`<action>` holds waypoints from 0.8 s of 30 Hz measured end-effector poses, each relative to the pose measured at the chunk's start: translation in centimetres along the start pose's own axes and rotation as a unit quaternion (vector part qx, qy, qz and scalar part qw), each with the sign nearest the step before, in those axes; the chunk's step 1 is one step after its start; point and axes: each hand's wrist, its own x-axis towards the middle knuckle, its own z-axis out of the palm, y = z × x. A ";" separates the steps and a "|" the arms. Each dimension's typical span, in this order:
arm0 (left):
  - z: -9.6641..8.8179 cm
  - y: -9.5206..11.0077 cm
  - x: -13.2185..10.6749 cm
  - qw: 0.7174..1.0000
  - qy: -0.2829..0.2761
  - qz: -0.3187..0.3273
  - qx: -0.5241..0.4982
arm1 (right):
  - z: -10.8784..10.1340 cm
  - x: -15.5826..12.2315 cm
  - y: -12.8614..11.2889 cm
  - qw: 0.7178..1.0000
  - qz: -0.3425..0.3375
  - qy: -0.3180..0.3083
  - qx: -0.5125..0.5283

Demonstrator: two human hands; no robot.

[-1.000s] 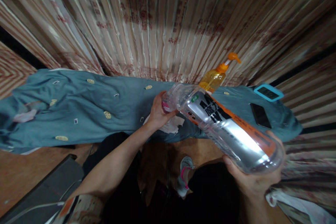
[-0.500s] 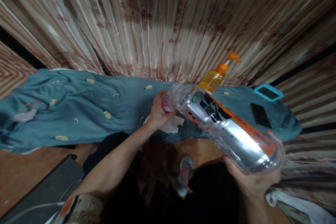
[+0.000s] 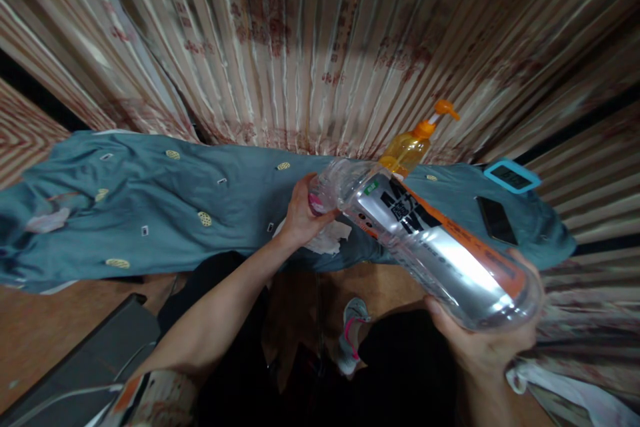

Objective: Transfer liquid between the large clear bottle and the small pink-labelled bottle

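A large clear plastic bottle [image 3: 430, 243] with a silver, black and orange label lies tilted across the middle right, its base toward me. My right hand [image 3: 483, 340] cups that base from below, fingers wrapped round it. My left hand [image 3: 301, 213] is closed on the pink cap [image 3: 316, 203] at the bottle's neck. Under the neck a crumpled white tissue [image 3: 327, 239] lies on the teal cloth [image 3: 150, 207] that covers the table.
An orange pump bottle [image 3: 411, 145] stands behind the clear bottle. A black phone [image 3: 495, 219] and a blue-framed digital device [image 3: 512, 177] lie at the table's right end. Striped curtains [image 3: 320, 47] hang behind. A shoe [image 3: 350, 337] shows on the floor below.
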 end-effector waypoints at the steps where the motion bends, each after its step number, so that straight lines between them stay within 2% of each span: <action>1: 0.0 0.0 0.0 1.000 0.000 0.000 -0.001 | 0.0 0.0 0.0 1.000 0.002 0.000 -0.001; 17: -0.1 0.3 0.1 1.000 -0.004 -0.005 0.003 | 0.0 0.0 0.0 0.998 0.066 0.020 -0.012; 24: -0.1 0.3 0.1 1.000 -0.001 0.004 0.001 | 0.0 0.0 0.0 0.999 0.038 0.013 -0.005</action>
